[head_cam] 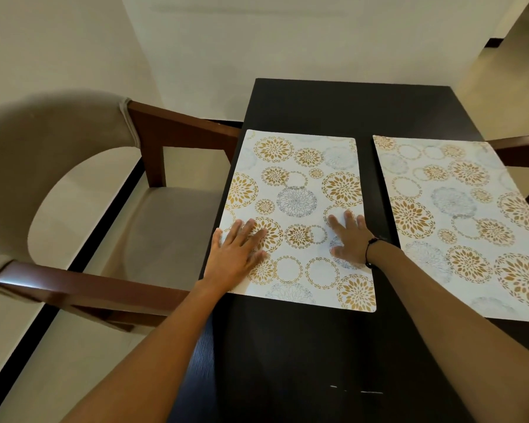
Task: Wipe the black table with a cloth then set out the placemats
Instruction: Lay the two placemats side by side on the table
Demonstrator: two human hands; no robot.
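On the black table (pixel 348 108), left placemat (pixel 297 209) under both flat, spread-fingered grips: left hand (pixel 235 251), right hand (pixel 348 239).

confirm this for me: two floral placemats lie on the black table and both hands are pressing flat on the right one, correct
Not quite. In the head view the left hand and right hand lie flat, fingers straight, on the left placemat, not the right placemat. The rest holds: two floral placemats lie on the black table.
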